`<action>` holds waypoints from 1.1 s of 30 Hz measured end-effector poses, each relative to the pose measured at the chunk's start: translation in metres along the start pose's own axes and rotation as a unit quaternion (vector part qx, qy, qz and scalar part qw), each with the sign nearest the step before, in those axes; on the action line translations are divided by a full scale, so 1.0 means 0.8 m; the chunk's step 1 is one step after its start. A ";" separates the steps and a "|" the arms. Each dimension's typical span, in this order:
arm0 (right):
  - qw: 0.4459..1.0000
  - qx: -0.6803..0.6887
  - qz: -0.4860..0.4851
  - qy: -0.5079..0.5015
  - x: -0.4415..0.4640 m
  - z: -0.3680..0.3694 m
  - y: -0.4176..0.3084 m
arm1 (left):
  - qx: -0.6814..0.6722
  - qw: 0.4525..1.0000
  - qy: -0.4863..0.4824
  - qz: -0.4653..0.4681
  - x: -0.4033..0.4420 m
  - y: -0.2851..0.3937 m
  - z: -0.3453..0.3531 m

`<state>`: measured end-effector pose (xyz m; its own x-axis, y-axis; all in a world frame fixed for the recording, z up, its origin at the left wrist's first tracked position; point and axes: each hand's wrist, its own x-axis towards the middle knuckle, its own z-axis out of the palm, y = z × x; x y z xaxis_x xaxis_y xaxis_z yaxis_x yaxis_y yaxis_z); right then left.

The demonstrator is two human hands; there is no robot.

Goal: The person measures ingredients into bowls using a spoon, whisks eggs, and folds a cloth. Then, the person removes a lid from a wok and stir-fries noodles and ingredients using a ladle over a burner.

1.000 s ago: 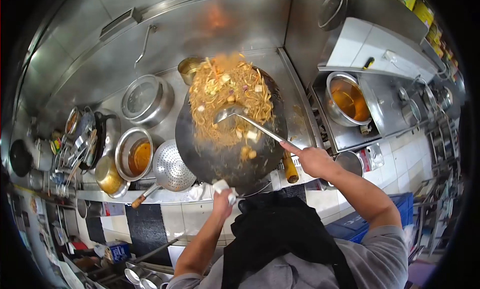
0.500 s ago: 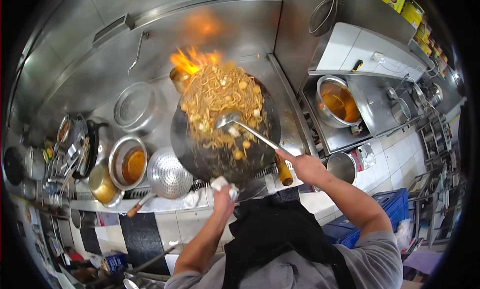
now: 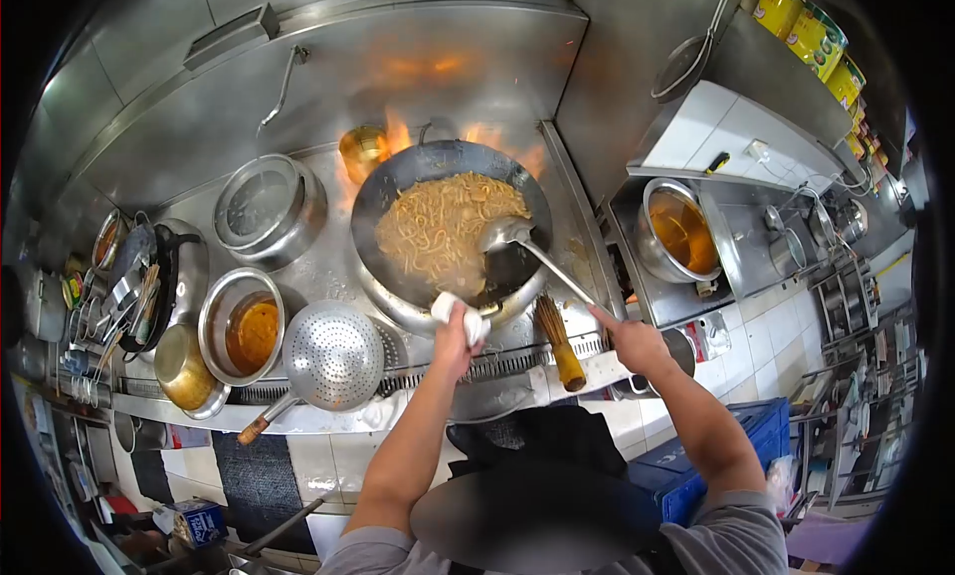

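Note:
A dark wok [image 3: 378, 197] rests on the burner ring, with flames behind its back rim. Noodles [image 3: 438, 232] lie inside it. My left hand [image 3: 454, 346] is closed round a white cloth [image 3: 460, 318] at the wok's near edge; the cloth hides the part gripped beneath it. My right hand [image 3: 640, 346] holds the handle of a metal ladle [image 3: 505, 233], whose bowl sits at the right side of the noodles. A bamboo brush [image 3: 561, 351] lies on the stove between the wok and my right hand.
Left of the wok are a perforated strainer [image 3: 333, 356], a bowl of orange liquid [image 3: 251, 334] and a lidded pot [image 3: 269, 209]. A brass-coloured container [image 3: 364, 153] stands behind, near flames. Another pot of orange liquid [image 3: 681, 232] stands right. A blue crate [image 3: 711, 451] is below.
The wok has come down from its forward tilt and lies level on the burner. The noodles have settled into it. Flames now show on both sides behind the wok.

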<state>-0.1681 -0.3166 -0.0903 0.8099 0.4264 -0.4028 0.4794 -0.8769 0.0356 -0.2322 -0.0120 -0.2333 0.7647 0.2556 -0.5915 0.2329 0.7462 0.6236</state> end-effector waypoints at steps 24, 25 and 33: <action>0.981 0.192 0.009 0.025 0.004 -0.025 -0.014 | 0.630 0.724 0.173 0.223 -0.123 -0.084 -0.224; 0.987 0.158 0.039 -0.006 0.010 -0.003 0.000 | 0.628 0.724 0.175 0.226 -0.123 -0.086 -0.224; 0.939 0.334 -0.055 0.057 0.101 0.025 -0.022 | 0.568 0.787 0.157 0.179 -0.117 -0.074 -0.223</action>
<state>-0.1183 -0.2711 -0.1421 0.8171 0.5097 -0.2692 0.2733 -0.7538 -0.5976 -0.4247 0.0295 -0.3064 0.7584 0.5978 -0.2597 0.5605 -0.3949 0.7279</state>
